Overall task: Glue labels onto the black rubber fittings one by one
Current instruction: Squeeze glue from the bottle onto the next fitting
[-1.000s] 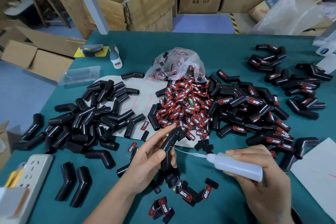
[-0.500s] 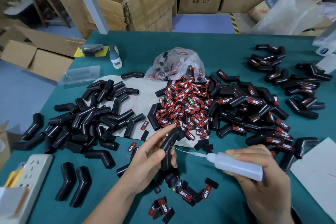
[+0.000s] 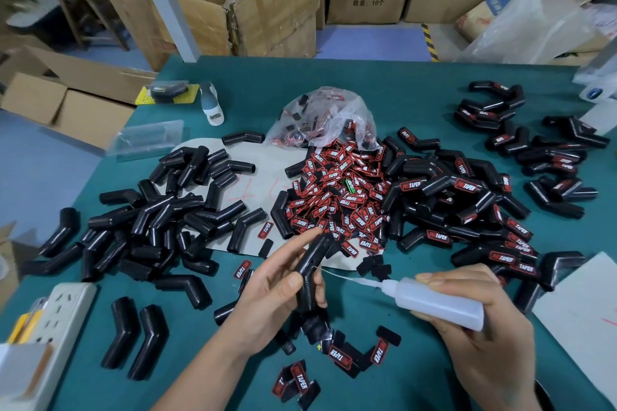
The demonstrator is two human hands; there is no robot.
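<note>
My left hand (image 3: 270,294) grips a bent black rubber fitting (image 3: 312,264) above the table's front middle. My right hand (image 3: 480,337) holds a translucent white glue bottle (image 3: 437,302) on its side, and its thin nozzle tip touches the fitting's bend. Unlabelled black fittings (image 3: 160,220) lie heaped at the left. Red-and-black labels (image 3: 340,197) form a pile in the centre, spilling from a clear plastic bag (image 3: 320,117). Fittings with labels on them (image 3: 474,210) are piled at the right. A few loose labels (image 3: 340,357) lie between my forearms.
A white power strip (image 3: 56,324) sits at the front left on the green table (image 3: 384,90). White sheets (image 3: 581,307) lie at the right edge. A small white bottle (image 3: 211,103) and a yellow-backed packet (image 3: 167,93) lie at the back left. Cardboard boxes (image 3: 253,0) stand behind the table.
</note>
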